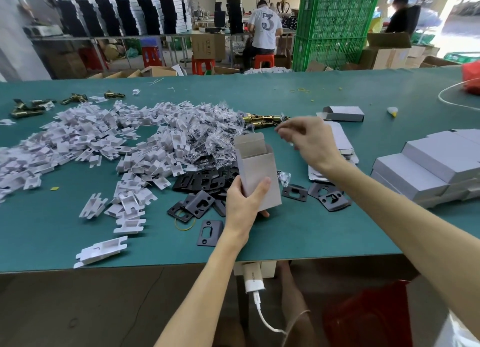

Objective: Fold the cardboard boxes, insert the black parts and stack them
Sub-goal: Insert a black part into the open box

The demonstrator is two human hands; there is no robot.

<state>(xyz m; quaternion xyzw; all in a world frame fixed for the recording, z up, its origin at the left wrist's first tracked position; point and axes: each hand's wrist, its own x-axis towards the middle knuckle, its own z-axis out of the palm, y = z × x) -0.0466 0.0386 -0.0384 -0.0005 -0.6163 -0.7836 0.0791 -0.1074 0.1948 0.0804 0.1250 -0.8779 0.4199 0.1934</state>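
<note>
the left hand (pixel 242 206) wraps thumb and fingers round the lower half of the cardboard box (pixel 255 170), holding it upright with its top flap open, probably to take a part. the right hand (pixel 309 139) hovers blurred beside the opening, its grip unclear. black parts (pixel 200 183) lie just behind

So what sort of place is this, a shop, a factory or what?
Most likely a small factory's packing floor. The long green table holds heaps of white inserts and black plates, with folded boxes stacked at the right. Behind, another worker sits near stacked green crates.
</note>
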